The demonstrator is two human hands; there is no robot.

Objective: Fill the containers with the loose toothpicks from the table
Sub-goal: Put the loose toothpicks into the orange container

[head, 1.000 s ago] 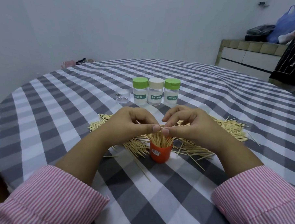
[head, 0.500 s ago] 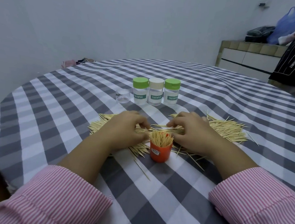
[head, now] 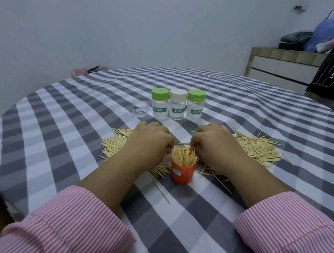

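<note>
I see my left hand (head: 150, 142) and right hand (head: 217, 147) curled, pinching loose toothpicks (head: 257, 149) on the desk (head: 66, 141). The orange container (head: 182, 170) stands upright between them, packed full.

- Plain pale wall (head: 128, 29) behind, evenly lit.
- Round table, grey-white checked cloth (head: 240, 95).
- Tiled cabinet (head: 280, 62) far right; bags (head: 327, 28) on top.
- Black garment (head: 333, 72) hanging at right edge.
</note>
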